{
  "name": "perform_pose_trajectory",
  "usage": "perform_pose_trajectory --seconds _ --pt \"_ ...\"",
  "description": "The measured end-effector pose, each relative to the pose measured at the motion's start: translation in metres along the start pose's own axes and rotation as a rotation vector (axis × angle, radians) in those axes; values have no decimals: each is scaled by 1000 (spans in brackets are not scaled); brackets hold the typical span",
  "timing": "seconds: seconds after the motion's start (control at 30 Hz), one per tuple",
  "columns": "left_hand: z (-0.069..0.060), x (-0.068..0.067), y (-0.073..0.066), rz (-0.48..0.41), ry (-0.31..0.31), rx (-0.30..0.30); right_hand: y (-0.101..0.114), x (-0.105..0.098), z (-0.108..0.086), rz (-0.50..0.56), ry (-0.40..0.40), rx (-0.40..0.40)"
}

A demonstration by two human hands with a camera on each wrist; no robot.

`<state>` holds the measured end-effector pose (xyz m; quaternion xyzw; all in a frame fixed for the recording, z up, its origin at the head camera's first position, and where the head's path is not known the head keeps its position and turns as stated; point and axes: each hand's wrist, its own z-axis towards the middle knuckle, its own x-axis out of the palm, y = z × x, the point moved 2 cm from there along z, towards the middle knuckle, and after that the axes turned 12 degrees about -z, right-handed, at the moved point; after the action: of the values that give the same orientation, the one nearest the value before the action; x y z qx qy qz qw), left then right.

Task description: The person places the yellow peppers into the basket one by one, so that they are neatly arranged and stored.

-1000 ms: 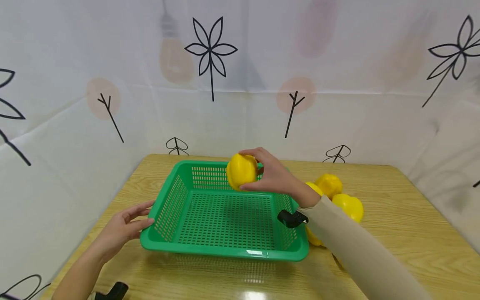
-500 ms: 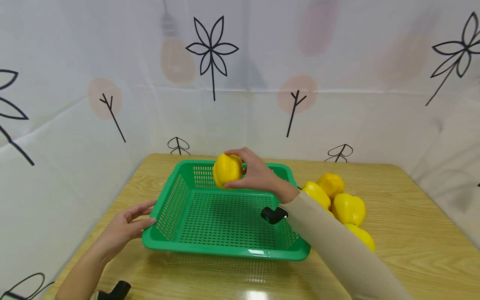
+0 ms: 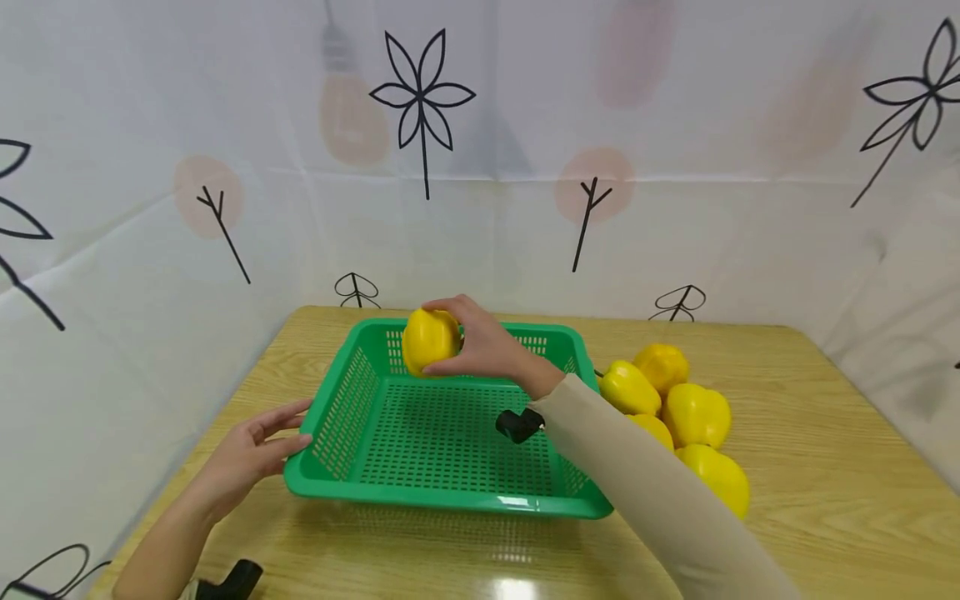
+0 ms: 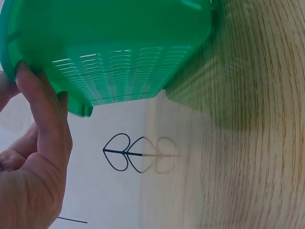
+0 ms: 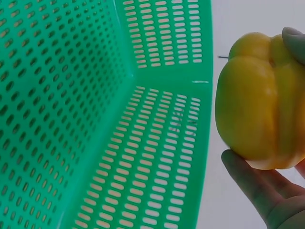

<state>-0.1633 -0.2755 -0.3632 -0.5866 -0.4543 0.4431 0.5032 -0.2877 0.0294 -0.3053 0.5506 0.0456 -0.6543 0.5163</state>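
My right hand (image 3: pixel 480 343) pinches a yellow bell pepper (image 3: pixel 429 342) between thumb and fingers, above the back left part of the green basket (image 3: pixel 450 502). In the right wrist view the pepper (image 5: pixel 259 105) shows beside the basket's perforated wall (image 5: pixel 157 143), with a fingertip at its top and another at its bottom. With my left hand (image 3: pixel 243 454) I hold the basket's left rim, thumb near the top edge. Seen from the left wrist, the fingers of the left hand (image 4: pixel 40 138) lie against the outside of the basket (image 4: pixel 114 28) under its rim.
Several yellow peppers (image 3: pixel 696 415) lie in a group on the wooden table (image 3: pixel 825 467) right of the basket, one touching or close to its right rim. A pale patterned cloth (image 3: pixel 495 242) hangs behind the table.
My right hand has carried the pepper leftward over the basket, and the forearm now covers less of the pepper group. The left hand and basket stay nearly in place.
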Motion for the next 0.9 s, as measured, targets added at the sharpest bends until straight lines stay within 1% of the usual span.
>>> perform_pose_trajectory --seconds 0.13,0.3,0.37,0.6,0.77,0.9 --pt "0 -1 0 9 2 -4 4 6 6 -24 5 -1" --pt "1 1 1 -29 21 -3 4 15 13 -72 32 10" --pt "0 1 1 -42 24 0 5 20 16 -76 56 15" --pt "-1 -3 0 -16 -6 -3 3 43 25 -96 156 45" --pt "-1 -4 0 -4 -15 -15 -1 58 25 -141 229 70" --pt "0 -2 0 -25 3 -12 -8 65 23 -192 262 103"
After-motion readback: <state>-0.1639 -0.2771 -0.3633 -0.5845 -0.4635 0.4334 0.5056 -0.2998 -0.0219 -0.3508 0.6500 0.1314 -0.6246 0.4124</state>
